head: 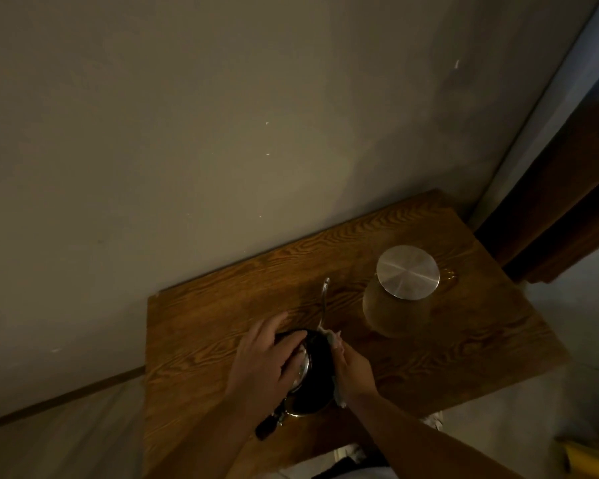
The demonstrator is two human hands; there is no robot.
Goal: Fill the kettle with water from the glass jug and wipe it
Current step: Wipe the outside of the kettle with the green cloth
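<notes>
Kettle (313, 388) at front of table (464, 340), wipe in hand.
I judge it heavy if filled, polished and slippery; left hand (268, 357) clasps its lid (303, 367), right hand (355, 373) grips a soft cloth (334, 340) against its side. Glass jug (395, 309) stands apart.

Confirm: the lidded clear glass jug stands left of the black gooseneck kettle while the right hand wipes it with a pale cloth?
No. Head view: the clear glass jug stands right of the black gooseneck kettle; the right hand does press a pale cloth to it.
</notes>
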